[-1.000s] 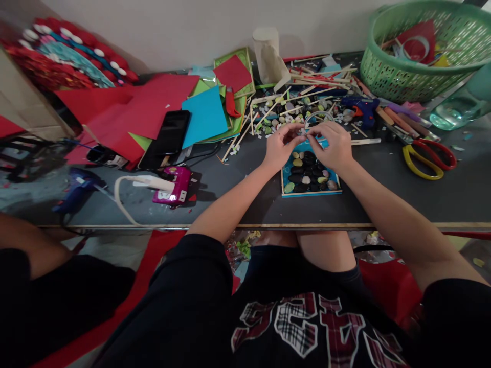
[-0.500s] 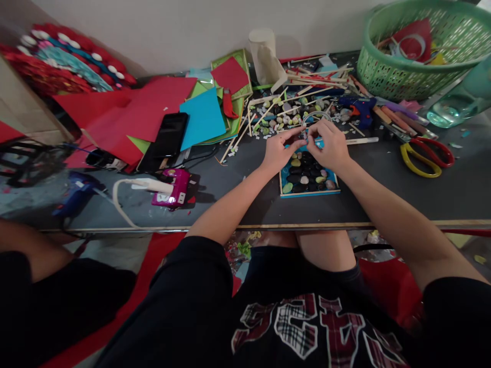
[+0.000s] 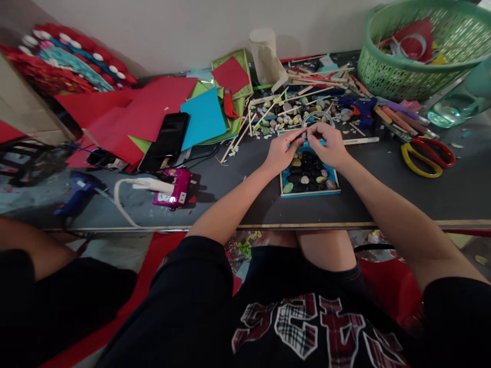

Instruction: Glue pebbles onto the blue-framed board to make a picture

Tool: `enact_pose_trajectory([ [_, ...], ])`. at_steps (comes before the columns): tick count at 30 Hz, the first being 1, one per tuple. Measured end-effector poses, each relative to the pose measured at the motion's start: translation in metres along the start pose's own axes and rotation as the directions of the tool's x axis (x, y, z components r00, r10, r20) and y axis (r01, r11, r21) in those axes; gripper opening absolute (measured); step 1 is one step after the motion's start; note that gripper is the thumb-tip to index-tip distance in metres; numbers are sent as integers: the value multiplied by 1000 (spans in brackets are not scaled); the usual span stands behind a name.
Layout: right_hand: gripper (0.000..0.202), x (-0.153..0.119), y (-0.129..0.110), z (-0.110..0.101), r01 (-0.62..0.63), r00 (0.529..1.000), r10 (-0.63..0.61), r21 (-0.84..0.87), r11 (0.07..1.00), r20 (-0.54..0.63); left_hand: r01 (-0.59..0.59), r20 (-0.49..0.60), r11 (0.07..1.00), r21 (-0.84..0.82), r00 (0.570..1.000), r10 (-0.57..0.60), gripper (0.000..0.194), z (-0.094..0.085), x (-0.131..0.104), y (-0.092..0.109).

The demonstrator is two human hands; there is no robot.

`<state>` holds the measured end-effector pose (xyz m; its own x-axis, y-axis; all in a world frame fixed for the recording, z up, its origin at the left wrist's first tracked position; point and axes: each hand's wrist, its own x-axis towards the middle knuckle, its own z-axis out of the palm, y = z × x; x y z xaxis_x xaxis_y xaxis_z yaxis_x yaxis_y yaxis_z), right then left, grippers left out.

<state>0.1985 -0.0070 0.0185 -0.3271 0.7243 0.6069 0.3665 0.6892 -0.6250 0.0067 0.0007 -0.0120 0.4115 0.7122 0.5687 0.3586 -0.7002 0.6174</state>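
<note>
A blue panel edged with thin sticks lies on the dark table, with black and coloured pebbles set over it. Above its far edge my left hand and my right hand meet at the fingertips. Both are closed in a pinch. Something small and pale shows between the fingertips, too small to name. Just beyond the hands are a clear ring-shaped thing and a pile of loose pebbles among sticks.
Red and yellow scissors and a green basket are on the right. A blue glue gun lies behind. Leftward are a phone, a purple socket adapter, coloured paper and another glue gun. Someone's arm is at far left.
My fingertips have shifted slightly and my left fingers have curled in more. Both hands stay over the far edge of the panel.
</note>
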Motion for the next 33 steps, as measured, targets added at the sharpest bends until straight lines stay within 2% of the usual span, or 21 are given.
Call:
enact_pose_trajectory([
  [3,36,0,3,2,-88,996,81,189,978,43,32,5,999,-29,999,-32,66,-1,0,2],
  [5,44,0,3,3,-103,994,106,245,964,4,56,4,997,-46,998,-55,65,-2,0,3],
  [7,46,-2,0,3,-81,991,100,197,977,-87,70,-11,996,-49,997,-71,64,-1,0,2],
  [10,46,-3,-5,1,-12,980,18,35,999,-197,77,-44,995,-61,996,-80,63,1,1,-2],
  [17,27,-5,-3,-1,73,985,-110,-254,964,-132,51,-54,991,-125,997,-58,64,5,2,-9],
  [20,27,-5,-1,-1,92,981,-131,-254,963,-144,53,-55,988,-146,997,-61,64,4,2,-5],
  [26,31,-2,-7,-5,22,993,-44,-199,980,-109,61,-33,997,-39,998,-62,66,0,3,1],
  [33,43,-1,-4,-2,4,998,-12,-118,993,-67,31,-4,999,21,1000,-31,70,0,3,1],
])
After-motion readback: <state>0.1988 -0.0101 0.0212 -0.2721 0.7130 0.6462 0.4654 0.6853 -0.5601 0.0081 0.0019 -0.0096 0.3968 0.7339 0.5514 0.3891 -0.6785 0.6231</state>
